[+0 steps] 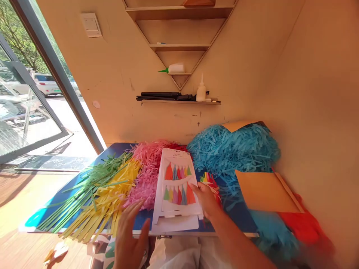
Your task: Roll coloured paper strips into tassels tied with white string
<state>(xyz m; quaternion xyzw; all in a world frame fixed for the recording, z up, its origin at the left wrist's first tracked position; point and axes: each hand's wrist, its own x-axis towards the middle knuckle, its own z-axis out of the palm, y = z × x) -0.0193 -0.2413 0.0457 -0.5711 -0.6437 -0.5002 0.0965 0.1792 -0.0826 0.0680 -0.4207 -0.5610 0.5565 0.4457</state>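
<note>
Surface (246,221): deep blue. On it, left to right: green strips (98,177), yellow strips (112,194), pink strips (146,179) shading to mauve nearer; white package (178,181), printed with two rows of multicoloured tassels (169,173); red, yellow and green bundle (211,181); turquoise shreds (230,149), far right. Near right: orange-tan sheet (266,191), bright red strips (304,224).

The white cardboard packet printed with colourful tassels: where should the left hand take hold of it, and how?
Probably by the long left edge of the packet, coming from the left, thumb over the printed face: that edge runs straight and no hand covers it, while the right hand is on the right edge.
</note>
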